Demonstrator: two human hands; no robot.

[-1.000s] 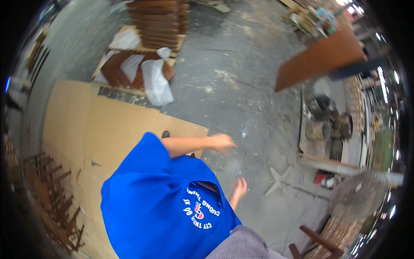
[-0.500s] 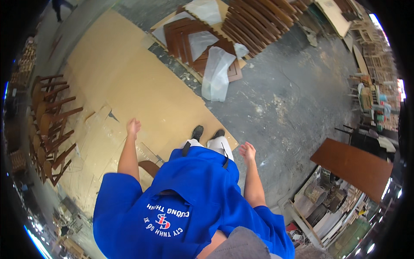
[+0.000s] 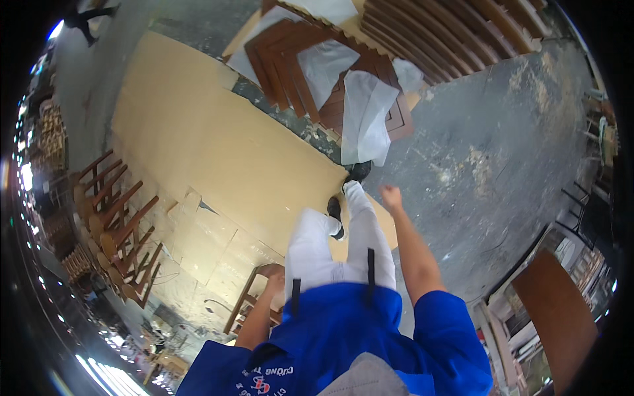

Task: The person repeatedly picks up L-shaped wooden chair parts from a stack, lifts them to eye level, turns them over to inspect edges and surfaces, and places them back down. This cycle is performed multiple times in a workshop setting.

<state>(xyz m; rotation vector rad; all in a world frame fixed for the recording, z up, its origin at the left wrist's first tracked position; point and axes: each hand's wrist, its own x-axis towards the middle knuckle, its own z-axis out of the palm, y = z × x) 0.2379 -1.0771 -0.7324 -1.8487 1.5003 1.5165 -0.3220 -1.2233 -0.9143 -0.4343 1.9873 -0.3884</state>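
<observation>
My right hand [image 3: 391, 197] swings forward over the edge where the cardboard sheet [image 3: 198, 125] meets the grey floor. Its fingers look curled in, and nothing shows in them. Down beside my left thigh is my left hand [image 3: 274, 284], its fingers blurred and partly lost against a brown wooden frame [image 3: 246, 300] behind it. Whether it touches that frame I cannot tell. Ahead of my shoes lies a stack of brown wooden panels [image 3: 284, 63], with a translucent white sheet [image 3: 366, 115] draped over its near corner.
Upturned brown stools or chairs [image 3: 122, 228] stand in a row at the left. Long brown wooden slats [image 3: 442, 33] lie at the far right of the panels. A brown board [image 3: 555, 317] leans at the lower right. Another person [image 3: 86, 25] is at the far left.
I have stepped forward, one foot ahead of the other. My left hand has dropped back to my thigh, and my right hand has swung forward. The panels now appear closer.
</observation>
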